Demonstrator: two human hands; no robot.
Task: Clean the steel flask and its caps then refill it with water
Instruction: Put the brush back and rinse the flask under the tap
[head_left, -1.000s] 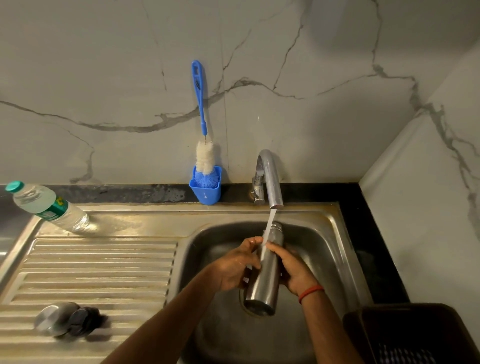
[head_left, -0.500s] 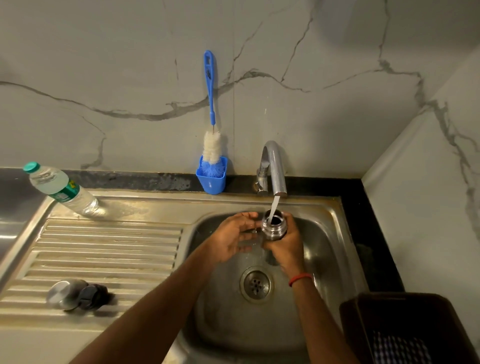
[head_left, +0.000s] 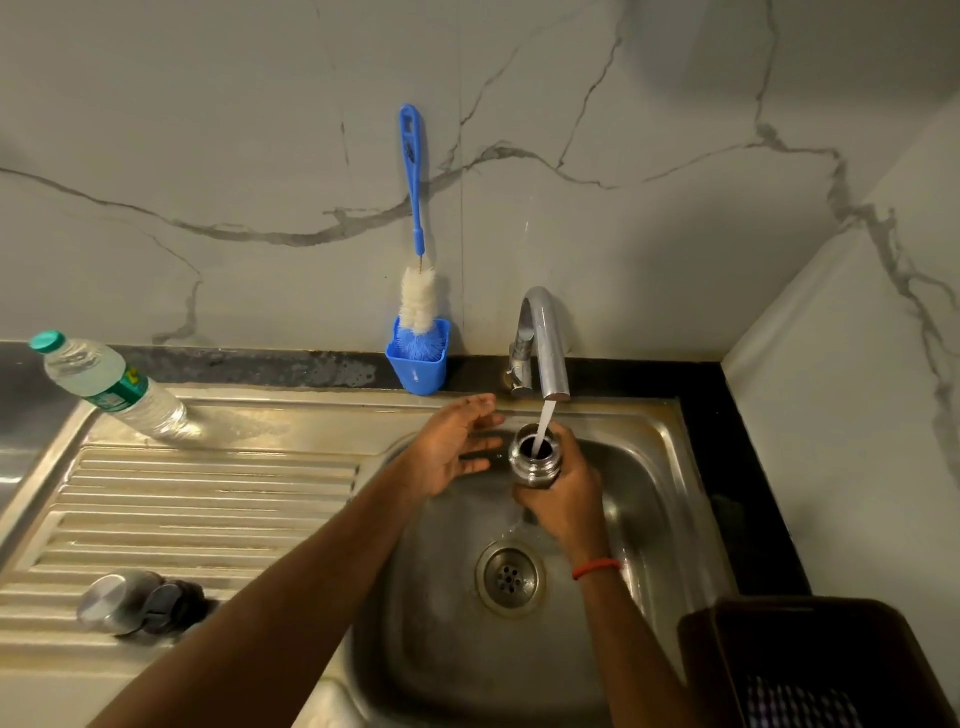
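— Where's the steel flask (head_left: 525, 467)?
— Upright over the sink (head_left: 654, 499), mouth under the tap (head_left: 545, 343); the water stream (head_left: 546, 422) falls straight into it.
— Any writing?
— None legible on the flask. The plastic bottle (head_left: 111, 387) has a green label, too small to read.
— The hands?
— The right hand (head_left: 563, 499) wraps the flask's body below the neck, fingers curled around it. The left hand (head_left: 452, 452) hovers just beside the flask, fingers spread and straight, holding nothing.
— Counts?
— One flask. Two caps on the drainboard (head_left: 208, 499), touching: a steel cap (head_left: 101, 603) and a dark cap (head_left: 174, 605). One plastic bottle, one bottle brush (head_left: 415, 218) standing in one blue holder (head_left: 418, 369).
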